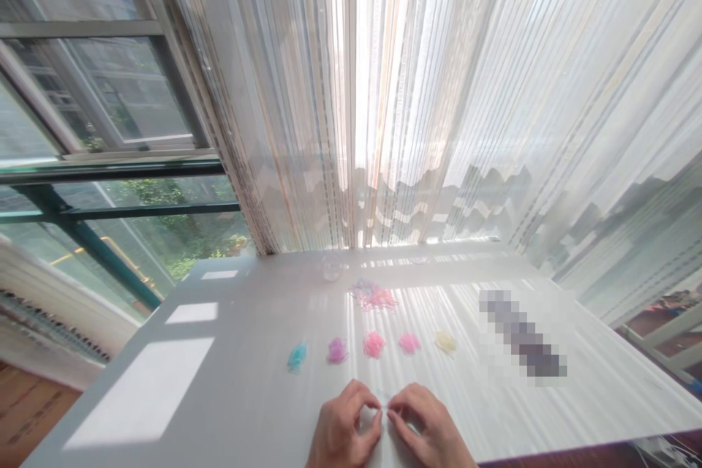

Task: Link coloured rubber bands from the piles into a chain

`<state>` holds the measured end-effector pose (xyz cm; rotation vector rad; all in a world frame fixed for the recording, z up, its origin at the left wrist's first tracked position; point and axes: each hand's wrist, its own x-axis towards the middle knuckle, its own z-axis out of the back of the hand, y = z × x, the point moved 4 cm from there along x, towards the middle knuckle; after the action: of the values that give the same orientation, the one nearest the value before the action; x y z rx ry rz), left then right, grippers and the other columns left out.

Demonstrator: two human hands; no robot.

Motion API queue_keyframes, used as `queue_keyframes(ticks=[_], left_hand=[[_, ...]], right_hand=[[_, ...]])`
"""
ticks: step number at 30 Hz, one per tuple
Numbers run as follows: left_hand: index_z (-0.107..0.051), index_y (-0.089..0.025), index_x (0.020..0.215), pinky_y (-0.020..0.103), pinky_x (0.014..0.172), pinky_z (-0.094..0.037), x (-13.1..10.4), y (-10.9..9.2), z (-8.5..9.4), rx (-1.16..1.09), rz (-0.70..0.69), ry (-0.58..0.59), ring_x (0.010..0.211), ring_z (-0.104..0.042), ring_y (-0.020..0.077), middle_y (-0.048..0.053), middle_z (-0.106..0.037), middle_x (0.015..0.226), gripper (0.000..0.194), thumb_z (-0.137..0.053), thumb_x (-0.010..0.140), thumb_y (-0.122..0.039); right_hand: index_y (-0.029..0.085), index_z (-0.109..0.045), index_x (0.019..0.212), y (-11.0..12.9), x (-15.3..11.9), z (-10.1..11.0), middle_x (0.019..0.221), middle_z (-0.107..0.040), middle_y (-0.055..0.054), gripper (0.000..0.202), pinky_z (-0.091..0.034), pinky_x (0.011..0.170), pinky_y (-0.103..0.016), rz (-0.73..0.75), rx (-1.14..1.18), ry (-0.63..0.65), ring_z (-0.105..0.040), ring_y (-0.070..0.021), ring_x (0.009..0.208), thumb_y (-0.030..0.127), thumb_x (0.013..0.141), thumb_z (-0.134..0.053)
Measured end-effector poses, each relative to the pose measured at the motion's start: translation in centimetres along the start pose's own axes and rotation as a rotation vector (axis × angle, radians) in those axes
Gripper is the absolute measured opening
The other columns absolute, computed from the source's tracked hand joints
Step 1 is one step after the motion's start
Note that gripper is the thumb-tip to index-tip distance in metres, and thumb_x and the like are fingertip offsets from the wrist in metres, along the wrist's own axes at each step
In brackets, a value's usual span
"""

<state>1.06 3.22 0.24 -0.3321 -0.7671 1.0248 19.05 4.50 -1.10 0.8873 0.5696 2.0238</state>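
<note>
My left hand and my right hand meet fingertip to fingertip near the table's front edge. Each has thumb and forefinger pinched together, and something faint and thin between them is too small to make out. Beyond my hands lies a row of small heaps of thin, loop-like strands, probably little elastic bands: a turquoise heap, a purple heap, a coral-pink heap, a light pink heap and a pale yellow heap. Behind the row spreads a larger mixed-colour heap.
The white table carries a small clear round container at the back. On the right lies a dark, elongated item, blurred out by pixels. Striped sheer curtains hang behind; an open window is at left.
</note>
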Motion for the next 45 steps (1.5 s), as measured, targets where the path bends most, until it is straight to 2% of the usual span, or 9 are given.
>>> queue_keyframes(ticks=[5, 15, 20, 23, 26, 32, 39, 45], left_hand=[[-0.065, -0.023, 0.091, 0.019, 0.054, -0.048, 0.0, 0.2, -0.1, -0.003, -0.019, -0.017, 0.054, -0.060, 0.0102, -0.001, -0.069, 0.081, 0.006, -0.061, 0.090, -0.019], [-0.067, -0.025, 0.091, 0.019, 0.050, -0.046, -0.3, 1.1, -1.0, -0.071, -0.045, -0.062, 0.049, -0.056, 0.0099, -0.001, -0.068, 0.079, 0.011, -0.059, 0.098, -0.028], [-0.067, -0.024, 0.093, 0.018, 0.050, -0.046, 0.0, 0.9, -0.4, -0.095, -0.038, -0.051, 0.051, -0.056, 0.0096, 0.000, -0.068, 0.080, 0.010, -0.058, 0.098, -0.026], [-0.067, -0.024, 0.095, 0.017, 0.051, -0.047, 0.0, 0.7, -0.2, -0.101, -0.042, -0.002, 0.052, -0.057, 0.0089, 0.000, -0.069, 0.083, 0.007, -0.060, 0.095, -0.022], [-0.067, -0.024, 0.092, 0.017, 0.053, -0.047, 0.0, 0.5, -0.3, -0.083, 0.019, 0.015, 0.053, -0.057, 0.0093, -0.001, -0.069, 0.080, 0.008, -0.061, 0.092, -0.019], [-0.065, -0.024, 0.084, 0.019, 0.052, -0.044, 0.3, 0.1, -0.3, -0.054, 0.195, -0.066, 0.054, -0.055, 0.0100, -0.002, -0.066, 0.075, 0.011, -0.060, 0.084, -0.014], [-0.065, -0.022, 0.086, 0.020, 0.054, -0.045, 0.4, -0.2, 0.6, -0.126, 0.223, -0.012, 0.056, -0.053, 0.0104, -0.001, -0.066, 0.077, 0.006, -0.061, 0.088, -0.018], [-0.066, -0.022, 0.089, 0.021, 0.058, -0.048, 0.5, 0.0, 0.8, -0.158, 0.209, 0.002, 0.061, -0.057, 0.0118, 0.001, -0.068, 0.082, 0.006, -0.061, 0.093, -0.023]], right_hand=[[0.021, -0.069, 0.094, 0.2, 0.0, 0.3, 0.081, -0.068, -0.003, 0.009, -0.052, 0.071, -0.029, -0.018, 0.009, -0.022, -0.067, -0.0185, 0.076, 0.025, 0.097, -0.061], [0.022, -0.070, 0.095, 1.1, 0.2, 0.5, 0.081, -0.068, -0.003, 0.010, -0.049, 0.072, -0.029, -0.065, 0.008, -0.013, -0.065, -0.0182, 0.077, 0.025, 0.098, -0.061], [0.021, -0.069, 0.091, 1.5, 0.8, 1.0, 0.080, -0.067, -0.002, 0.011, -0.049, 0.071, -0.028, -0.092, 0.024, 0.032, -0.064, -0.0172, 0.075, 0.017, 0.093, -0.059], [0.021, -0.067, 0.092, 1.6, 1.2, 1.2, 0.083, -0.066, -0.002, 0.014, -0.050, 0.070, -0.026, -0.086, 0.066, 0.053, -0.064, -0.0160, 0.074, 0.011, 0.088, -0.057], [0.022, -0.065, 0.090, 1.2, 1.3, 0.9, 0.082, -0.065, -0.002, 0.014, -0.051, 0.068, -0.025, -0.054, 0.108, 0.073, -0.064, -0.0159, 0.073, 0.010, 0.086, -0.058], [0.023, -0.063, 0.091, -0.3, 0.9, -0.1, 0.083, -0.066, -0.002, 0.015, -0.053, 0.068, -0.024, -0.019, 0.195, 0.092, -0.066, -0.0158, 0.071, 0.010, 0.087, -0.057], [0.022, -0.065, 0.093, -0.1, 1.4, -0.2, 0.083, -0.065, -0.002, 0.009, -0.052, 0.067, -0.027, -0.066, 0.161, 0.090, -0.062, -0.0163, 0.071, 0.021, 0.096, -0.057], [0.020, -0.066, 0.087, 0.6, 1.7, 0.3, 0.077, -0.063, -0.001, 0.010, -0.049, 0.064, -0.027, -0.125, 0.160, 0.016, -0.058, -0.0152, 0.066, 0.024, 0.094, -0.059]])
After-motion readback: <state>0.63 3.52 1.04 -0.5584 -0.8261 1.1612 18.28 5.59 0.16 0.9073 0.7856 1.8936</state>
